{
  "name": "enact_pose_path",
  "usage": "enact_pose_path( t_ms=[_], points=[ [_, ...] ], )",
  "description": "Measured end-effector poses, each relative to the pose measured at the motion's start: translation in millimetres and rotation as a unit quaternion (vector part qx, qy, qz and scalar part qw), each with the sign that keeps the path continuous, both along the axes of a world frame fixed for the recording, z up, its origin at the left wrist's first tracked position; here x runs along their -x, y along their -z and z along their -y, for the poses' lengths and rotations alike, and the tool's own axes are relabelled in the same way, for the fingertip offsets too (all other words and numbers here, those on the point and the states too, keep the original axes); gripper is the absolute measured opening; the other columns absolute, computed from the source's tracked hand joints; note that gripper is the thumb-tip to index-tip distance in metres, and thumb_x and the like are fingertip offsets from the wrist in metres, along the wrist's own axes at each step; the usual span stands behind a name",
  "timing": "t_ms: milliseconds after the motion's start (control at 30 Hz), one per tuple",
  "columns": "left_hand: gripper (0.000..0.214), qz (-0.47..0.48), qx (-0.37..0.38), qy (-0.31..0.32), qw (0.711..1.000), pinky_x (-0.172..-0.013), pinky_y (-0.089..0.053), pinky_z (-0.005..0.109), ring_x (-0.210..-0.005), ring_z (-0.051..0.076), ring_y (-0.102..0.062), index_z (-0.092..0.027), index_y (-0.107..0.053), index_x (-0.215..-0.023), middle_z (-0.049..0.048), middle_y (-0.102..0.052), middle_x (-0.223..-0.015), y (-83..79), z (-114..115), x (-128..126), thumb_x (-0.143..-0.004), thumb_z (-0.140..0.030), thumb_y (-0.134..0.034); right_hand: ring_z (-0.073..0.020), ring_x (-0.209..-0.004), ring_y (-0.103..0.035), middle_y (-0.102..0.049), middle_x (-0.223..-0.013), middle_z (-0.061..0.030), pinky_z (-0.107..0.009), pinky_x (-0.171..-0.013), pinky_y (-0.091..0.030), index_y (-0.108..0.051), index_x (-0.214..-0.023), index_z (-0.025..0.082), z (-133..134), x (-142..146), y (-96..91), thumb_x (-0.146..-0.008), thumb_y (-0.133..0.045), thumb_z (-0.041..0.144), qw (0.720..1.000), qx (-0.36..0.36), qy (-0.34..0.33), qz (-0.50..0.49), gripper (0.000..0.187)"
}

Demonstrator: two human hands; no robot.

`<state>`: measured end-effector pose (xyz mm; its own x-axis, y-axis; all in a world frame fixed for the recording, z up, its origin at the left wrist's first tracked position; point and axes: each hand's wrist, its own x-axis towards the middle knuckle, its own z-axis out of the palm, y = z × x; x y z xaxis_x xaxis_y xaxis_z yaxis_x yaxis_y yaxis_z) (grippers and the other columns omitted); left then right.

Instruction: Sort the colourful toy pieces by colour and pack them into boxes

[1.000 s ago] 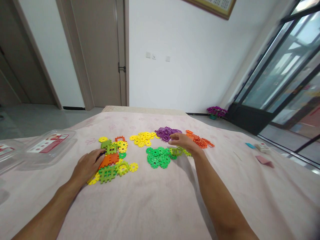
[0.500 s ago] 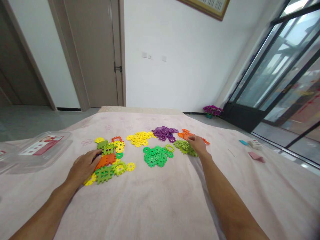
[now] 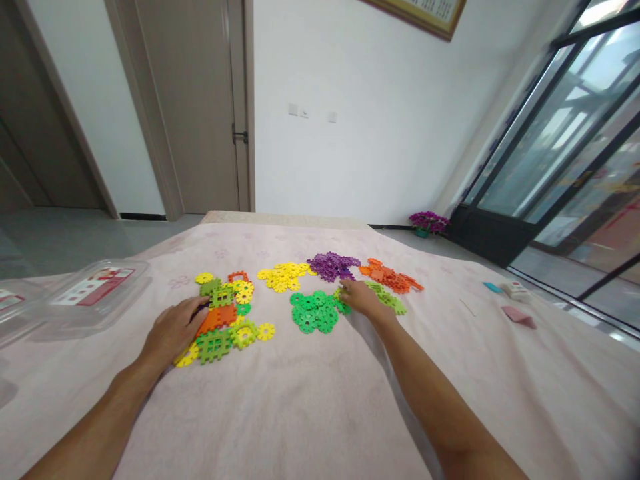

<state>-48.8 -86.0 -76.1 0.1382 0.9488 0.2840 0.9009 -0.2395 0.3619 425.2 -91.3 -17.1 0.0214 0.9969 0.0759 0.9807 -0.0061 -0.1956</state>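
My left hand (image 3: pixel 173 331) rests against the left side of a mixed heap, its thumb and fingers apart; a dark purple bit shows by the fingertips. The heap has orange square pieces (image 3: pixel 220 317), lime-green grid pieces (image 3: pixel 214 345) and yellow notched discs (image 3: pixel 243 292). My right hand (image 3: pixel 364 300) is at the right edge of the green disc pile (image 3: pixel 314 312), fingers closed around a lime-green ring piece mostly covered by them. Just beyond that hand lies a lime-green pile (image 3: pixel 393 300).
Purple pieces (image 3: pixel 331 265), yellow discs (image 3: pixel 283 277) and orange pieces (image 3: pixel 393 277) lie in separate piles on the pink cloth (image 3: pixel 300 400). A clear plastic box (image 3: pixel 100 297) sits at left. At right are a small white object (image 3: pixel 516 291) and a pink scrap (image 3: pixel 519 317).
My right hand has moved left from the orange and lime-green piles to the green pile's edge, covering the lime-green ring. My left hand stays at the mixed heap. The view has shifted slightly.
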Motion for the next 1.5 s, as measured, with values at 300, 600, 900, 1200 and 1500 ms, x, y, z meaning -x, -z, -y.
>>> enact_pose_path(
  t_ms=[300,600,900,1200,1500],
  points=[
    [0.057,0.001,0.002,0.0,1.0,-0.108,-0.044,0.045,-0.123,0.029,-0.063,-0.018,-0.065,-0.129,0.0112,-0.067,-0.137,0.3,0.4,-0.3,-0.097,-0.049,-0.029,-0.0228,-0.109,-0.063,-0.072,-0.117,-0.0118,-0.028,-0.09,-0.043,-0.075,-0.116,0.018,-2.4,4.5,8.2,-0.083,-0.058,0.011,0.999,-0.008,0.013,0.029,0.037],
    [0.054,-0.015,0.002,-0.009,1.0,-0.108,-0.043,0.039,-0.125,0.025,-0.061,-0.02,-0.064,-0.129,0.0085,-0.066,-0.138,-1.1,1.9,-2.3,-0.099,-0.047,-0.028,-0.0274,-0.118,-0.062,-0.07,-0.125,-0.0141,-0.033,-0.095,-0.044,-0.073,-0.123,0.018,10.0,-30.7,-32.4,-0.085,-0.053,0.011,0.977,-0.131,0.162,0.033,0.044],
    [0.053,0.001,0.013,-0.01,1.0,-0.104,-0.045,0.038,-0.124,0.025,-0.061,-0.019,-0.062,-0.131,0.0091,-0.066,-0.137,-6.7,5.2,-5.7,-0.099,-0.047,-0.031,-0.0198,-0.097,-0.066,-0.075,-0.108,-0.0057,-0.028,-0.086,-0.047,-0.077,-0.107,0.021,19.6,115.5,-17.0,-0.088,-0.065,0.022,0.972,-0.045,-0.169,-0.16,0.023],
    [0.053,-0.004,0.012,-0.012,1.0,-0.11,-0.041,0.041,-0.13,0.025,-0.058,-0.021,-0.062,-0.131,0.0082,-0.064,-0.14,-4.3,3.9,-3.3,-0.099,-0.046,-0.029,-0.0188,-0.086,-0.057,-0.064,-0.101,-0.0039,-0.024,-0.064,-0.035,-0.074,-0.098,0.022,17.5,208.8,9.3,-0.065,-0.087,0.056,0.956,0.057,-0.253,-0.136,0.05],
    [0.052,0.008,0.003,-0.01,1.0,-0.11,-0.042,0.041,-0.129,0.026,-0.059,-0.021,-0.064,-0.13,0.0088,-0.065,-0.139,0.3,1.3,-0.8,-0.097,-0.047,-0.033,-0.0108,-0.068,-0.057,-0.066,-0.077,0.0036,-0.021,-0.061,-0.038,-0.071,-0.09,0.019,7.9,199.4,13.5,-0.079,-0.075,0.022,0.92,0.027,-0.177,-0.347,0.012]
  ],
)
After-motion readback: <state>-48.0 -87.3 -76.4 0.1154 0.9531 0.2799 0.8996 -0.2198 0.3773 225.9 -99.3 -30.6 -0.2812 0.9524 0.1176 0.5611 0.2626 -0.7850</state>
